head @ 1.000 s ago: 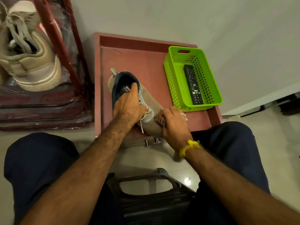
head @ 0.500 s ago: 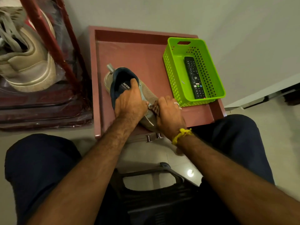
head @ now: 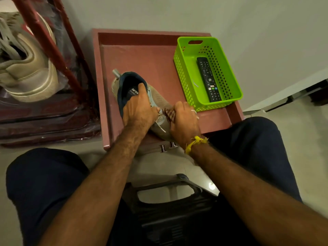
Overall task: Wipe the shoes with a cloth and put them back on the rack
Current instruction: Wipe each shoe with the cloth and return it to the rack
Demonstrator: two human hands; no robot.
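Note:
A beige mesh sneaker [head: 159, 98] with a dark blue lining lies on the reddish-brown low table [head: 142, 55], heel pointing away from me. My left hand [head: 140, 110] grips it at the tongue, thumb inside the opening. My right hand [head: 184, 119] presses a bunched brown striped cloth [head: 168, 113] against the toe end by the laces. The toe itself is hidden under my hands. On the red shoe rack [head: 53, 45] at the left sits a cream sneaker [head: 30, 68] behind clear plastic.
A lime-green perforated basket [head: 229, 71] holding a black remote [head: 208, 79] stands on the table's right side, close to my right hand. A dark plastic stool [head: 177, 210] is between my knees. A pale wall is behind the table.
My right hand with the cloth has slid a little up the shoe from the toe toward the laces. My left hand keeps its hold.

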